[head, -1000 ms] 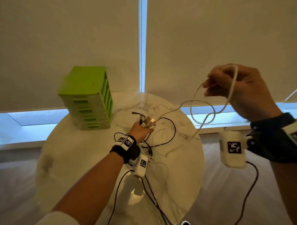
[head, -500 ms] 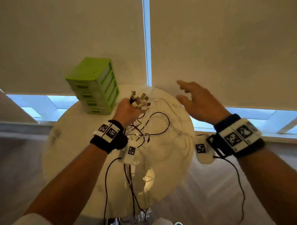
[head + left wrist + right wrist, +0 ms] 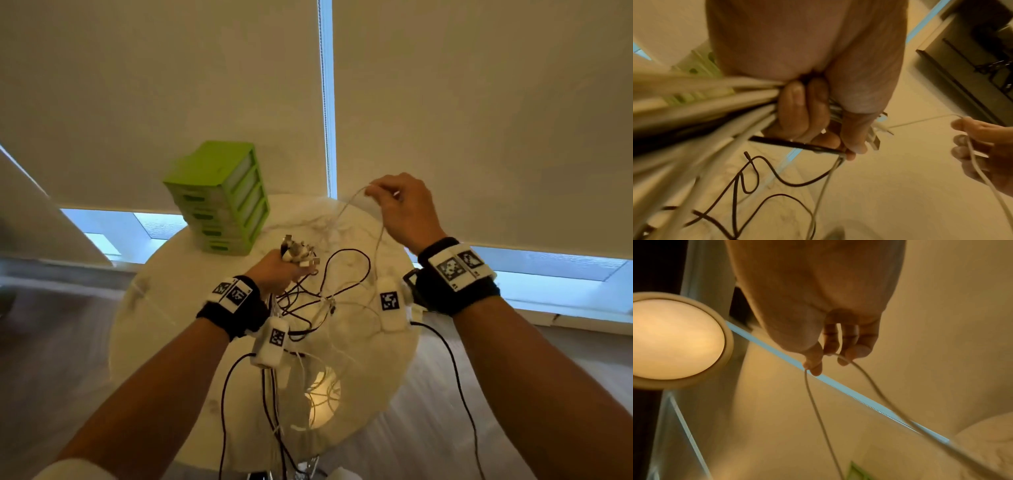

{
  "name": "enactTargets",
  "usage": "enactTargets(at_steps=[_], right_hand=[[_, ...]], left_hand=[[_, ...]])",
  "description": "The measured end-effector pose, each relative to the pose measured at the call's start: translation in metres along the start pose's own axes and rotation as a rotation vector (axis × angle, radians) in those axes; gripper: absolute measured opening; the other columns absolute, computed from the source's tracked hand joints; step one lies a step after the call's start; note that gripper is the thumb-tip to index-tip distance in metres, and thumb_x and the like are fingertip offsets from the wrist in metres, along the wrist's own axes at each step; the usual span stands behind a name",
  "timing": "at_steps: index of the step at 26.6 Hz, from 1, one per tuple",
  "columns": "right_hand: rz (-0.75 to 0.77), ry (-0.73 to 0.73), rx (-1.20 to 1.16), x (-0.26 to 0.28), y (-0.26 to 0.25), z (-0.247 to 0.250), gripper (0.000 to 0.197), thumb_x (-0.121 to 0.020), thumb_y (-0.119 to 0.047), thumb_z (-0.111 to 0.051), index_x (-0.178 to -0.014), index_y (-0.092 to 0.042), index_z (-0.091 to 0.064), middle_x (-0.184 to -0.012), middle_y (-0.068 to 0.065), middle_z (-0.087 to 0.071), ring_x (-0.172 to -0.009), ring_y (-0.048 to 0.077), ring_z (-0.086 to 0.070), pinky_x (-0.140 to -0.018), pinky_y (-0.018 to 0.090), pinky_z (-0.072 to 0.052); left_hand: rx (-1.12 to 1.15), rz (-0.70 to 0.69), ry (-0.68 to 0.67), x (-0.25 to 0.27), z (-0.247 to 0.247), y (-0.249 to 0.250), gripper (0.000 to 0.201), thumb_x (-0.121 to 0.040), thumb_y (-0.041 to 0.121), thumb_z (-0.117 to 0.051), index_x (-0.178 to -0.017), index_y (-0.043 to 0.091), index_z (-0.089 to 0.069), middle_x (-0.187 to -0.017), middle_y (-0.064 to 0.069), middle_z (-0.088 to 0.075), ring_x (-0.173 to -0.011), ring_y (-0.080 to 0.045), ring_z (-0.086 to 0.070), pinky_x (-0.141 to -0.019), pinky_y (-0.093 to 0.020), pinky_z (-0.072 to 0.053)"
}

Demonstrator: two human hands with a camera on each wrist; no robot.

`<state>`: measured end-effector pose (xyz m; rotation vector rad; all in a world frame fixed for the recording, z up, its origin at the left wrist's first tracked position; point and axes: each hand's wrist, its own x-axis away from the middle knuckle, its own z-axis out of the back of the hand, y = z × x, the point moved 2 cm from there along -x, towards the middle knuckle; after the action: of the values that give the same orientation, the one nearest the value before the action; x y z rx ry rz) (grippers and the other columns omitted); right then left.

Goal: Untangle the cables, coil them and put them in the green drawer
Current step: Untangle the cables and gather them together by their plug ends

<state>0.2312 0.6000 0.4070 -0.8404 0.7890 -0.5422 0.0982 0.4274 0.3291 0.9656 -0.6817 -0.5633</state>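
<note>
Left hand point(image 3: 274, 270) fisted round bundle of cable plug ends point(image 3: 297, 251) above round marble table point(image 3: 164, 301) centre. Right hand point(image 3: 404, 209) pinching thin white cable point(image 3: 346, 205), raised toward far edge, strand running down-left to bundle. Green plastic drawer unit point(image 3: 219, 198) at far-left edge, nearer left hand.

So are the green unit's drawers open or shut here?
Shut: every drawer front of the green drawer unit sits flush; none pulled out, no cable inside yet.
</note>
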Motion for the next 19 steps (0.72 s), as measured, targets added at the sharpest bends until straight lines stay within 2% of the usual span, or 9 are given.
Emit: enactTargets(at_steps=[2,4,5,7,9,12,15,17,19], right_hand=[[-0.081,0.129,-0.027,-0.011,0.01,0.017,0.015,-0.09,-0.017,-0.06,-0.091,-0.014,-0.074,-0.095,0.001,-0.066,-0.095,0.017,-0.059,-0.084,0.026,-0.042],[-0.126,0.137,0.136,-0.012,0.013,0.021,0.021,-0.092,-0.018,-0.056,-0.109,-0.016,-0.068,-0.117,0.006,-0.059,-0.11,0.022,-0.055,-0.092,0.03,-0.042],[-0.097,0.077,0.303,-0.008,0.01,0.015,0.032,-0.092,-0.021,-0.056,-0.124,-0.018,-0.059,-0.13,0.007,-0.049,-0.119,0.025,-0.049,-0.098,0.034,-0.039],[0.087,-0.138,0.592,0.003,-0.005,-0.008,0.053,-0.091,-0.029,-0.057,-0.142,-0.025,-0.04,-0.143,0.007,-0.036,-0.131,0.026,-0.036,-0.106,0.043,-0.03],[0.249,-0.374,0.649,0.013,-0.016,-0.034,0.045,-0.094,-0.034,-0.053,-0.138,-0.028,-0.046,-0.133,0.003,-0.049,-0.127,0.023,-0.042,-0.103,0.042,-0.033],[0.205,-0.498,0.466,0.005,-0.019,-0.047,0.022,-0.097,-0.026,-0.05,-0.106,-0.02,-0.069,-0.094,-0.007,-0.06,-0.093,0.015,-0.058,-0.078,0.028,-0.037],[0.183,-0.321,0.39,-0.011,-0.022,-0.044,0.021,-0.096,-0.016,-0.048,-0.094,-0.014,-0.069,-0.09,-0.008,-0.057,-0.087,0.011,-0.052,-0.08,0.028,-0.039],[0.112,-0.099,0.24,-0.024,-0.024,-0.03,0.022,-0.095,-0.011,-0.048,-0.09,-0.011,-0.069,-0.095,0.0,-0.063,-0.088,0.013,-0.053,-0.079,0.024,-0.037],[0.066,0.081,0.152,-0.035,-0.023,-0.008,0.023,-0.094,-0.008,-0.047,-0.089,-0.008,-0.07,-0.095,0.003,-0.067,-0.086,0.011,-0.053,-0.073,0.017,-0.032]], left_hand=[[-0.012,0.034,-0.016,-0.005,-0.001,-0.002,0.021,-0.085,0.026,-0.072,-0.098,0.011,-0.065,-0.077,0.0,-0.062,-0.073,-0.016,-0.052,-0.063,-0.027,-0.04],[0.007,0.029,-0.039,-0.008,0.002,0.004,0.01,-0.089,0.021,-0.067,-0.085,0.016,-0.06,-0.054,0.011,-0.053,-0.051,-0.009,-0.041,-0.048,-0.021,-0.032],[0.027,0.013,-0.046,-0.007,0.004,0.01,0.01,-0.09,0.019,-0.066,-0.083,0.017,-0.059,-0.047,0.012,-0.045,-0.044,-0.008,-0.033,-0.043,-0.02,-0.027],[0.081,-0.032,-0.077,-0.011,0.01,0.021,0.007,-0.09,0.016,-0.065,-0.094,0.01,-0.063,-0.055,-0.001,-0.038,-0.043,-0.009,-0.023,-0.041,-0.02,-0.018],[0.119,-0.07,-0.11,-0.011,0.018,0.027,0.01,-0.09,0.014,-0.064,-0.098,0.007,-0.063,-0.063,-0.006,-0.036,-0.046,-0.01,-0.021,-0.042,-0.021,-0.016],[0.112,-0.103,-0.161,-0.004,0.026,0.032,0.006,-0.093,0.013,-0.061,-0.087,0.015,-0.06,-0.051,0.006,-0.033,-0.042,-0.007,-0.022,-0.041,-0.021,-0.017],[-0.049,-0.059,-0.169,-0.002,0.025,0.017,0.017,-0.092,0.021,-0.064,-0.076,0.018,-0.059,-0.048,0.008,-0.037,-0.039,-0.006,-0.029,-0.041,-0.021,-0.024],[-0.162,0.015,-0.222,-0.006,0.022,-0.005,0.013,-0.089,0.033,-0.067,-0.083,0.021,-0.065,-0.057,0.005,-0.042,-0.049,-0.013,-0.034,-0.048,-0.026,-0.027],[-0.15,0.047,-0.154,-0.008,0.028,-0.021,0.011,-0.089,0.027,-0.068,-0.096,0.019,-0.066,-0.064,0.005,-0.053,-0.058,-0.013,-0.044,-0.052,-0.025,-0.037]])
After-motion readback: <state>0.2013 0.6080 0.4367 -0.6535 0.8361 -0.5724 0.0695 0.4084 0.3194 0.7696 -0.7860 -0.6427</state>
